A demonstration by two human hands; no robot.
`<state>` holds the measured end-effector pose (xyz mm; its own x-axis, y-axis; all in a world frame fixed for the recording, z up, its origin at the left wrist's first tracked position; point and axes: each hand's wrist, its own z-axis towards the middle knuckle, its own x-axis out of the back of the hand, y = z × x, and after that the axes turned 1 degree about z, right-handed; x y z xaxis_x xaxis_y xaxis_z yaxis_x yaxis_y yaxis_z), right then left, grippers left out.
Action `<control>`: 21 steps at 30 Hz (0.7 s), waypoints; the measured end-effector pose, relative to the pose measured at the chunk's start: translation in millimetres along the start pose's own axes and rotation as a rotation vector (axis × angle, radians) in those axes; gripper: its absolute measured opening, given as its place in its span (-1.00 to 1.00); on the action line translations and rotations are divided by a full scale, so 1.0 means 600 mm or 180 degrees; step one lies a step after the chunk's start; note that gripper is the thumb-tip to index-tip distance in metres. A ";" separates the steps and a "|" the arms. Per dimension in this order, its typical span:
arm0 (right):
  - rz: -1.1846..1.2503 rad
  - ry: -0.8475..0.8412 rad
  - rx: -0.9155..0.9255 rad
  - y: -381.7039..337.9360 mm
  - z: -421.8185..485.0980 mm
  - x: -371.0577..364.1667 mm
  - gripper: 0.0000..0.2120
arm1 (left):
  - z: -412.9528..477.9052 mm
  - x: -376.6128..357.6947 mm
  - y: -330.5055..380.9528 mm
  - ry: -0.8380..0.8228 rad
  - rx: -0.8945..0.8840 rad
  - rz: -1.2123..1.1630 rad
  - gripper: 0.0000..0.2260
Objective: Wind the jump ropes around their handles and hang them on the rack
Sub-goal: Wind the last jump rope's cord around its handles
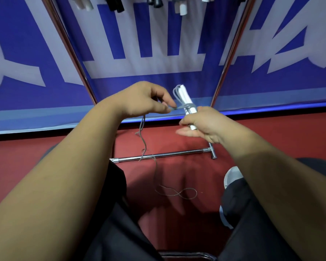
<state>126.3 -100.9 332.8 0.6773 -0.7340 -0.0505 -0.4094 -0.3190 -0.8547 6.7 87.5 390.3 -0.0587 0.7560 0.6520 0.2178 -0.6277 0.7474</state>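
Left of the white handles (pixel 185 99), the left hand (pixel 145 98) pinches the grey rope (pixel 143 122) between thumb and fingers (pixel 167 102), just beside a turn already lying round them. Below the handles the slack drops across the rack's chrome bar (pixel 167 155) and loops on the floor (pixel 252 140). At the handles' lower end the right hand (pixel 205 123) clasps both together. To wind well, keep the strand taut, lay each turn snug against the last, and lift the slack off the bar so it cannot snag
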 end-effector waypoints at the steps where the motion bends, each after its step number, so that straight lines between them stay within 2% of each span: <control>1: 0.0146 0.0024 0.0076 -0.003 0.002 0.000 -0.61 | 0.000 -0.002 -0.001 -0.0108 0.0096 0.0068 -0.87; 5: 0.0521 -0.0196 0.0322 -0.012 -0.011 -0.010 -0.68 | 0.006 -0.030 0.002 -0.0113 0.0446 0.0806 -0.94; 7: 0.0540 -0.0273 0.0411 -0.014 -0.018 -0.015 -0.72 | 0.011 -0.045 0.005 -0.0102 0.0567 0.0748 -0.89; 11: 0.0287 -0.0264 0.0491 -0.013 -0.021 -0.016 -0.82 | 0.017 -0.042 0.015 0.0066 0.0573 -0.0243 -0.81; 14: -0.0026 -0.0263 0.0576 -0.014 -0.018 -0.011 -0.85 | 0.021 -0.035 0.017 0.0132 0.0491 -0.1326 -0.65; 15: -0.0232 -0.0235 0.0643 -0.013 -0.017 -0.009 -0.86 | 0.023 -0.037 0.018 0.0144 0.0479 -0.1547 -0.67; 17: -0.0695 -0.0177 0.0740 -0.011 -0.017 -0.008 -0.88 | 0.026 -0.047 0.025 0.0165 0.0475 -0.1635 -0.75; 19: -0.0798 -0.0279 0.0710 -0.006 -0.018 -0.011 -0.88 | 0.029 -0.060 0.031 0.0279 0.0470 -0.1630 -0.62; 21: -0.0622 -0.0503 0.0654 -0.002 -0.019 -0.015 -0.89 | 0.033 -0.073 0.032 0.0387 0.0560 -0.1976 -0.53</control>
<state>113.7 -100.8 339.9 0.8240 -0.5635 0.0591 -0.1411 -0.3051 -0.9418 32.8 46.3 373.6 -0.3323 0.9350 0.1237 0.2633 -0.0340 0.9641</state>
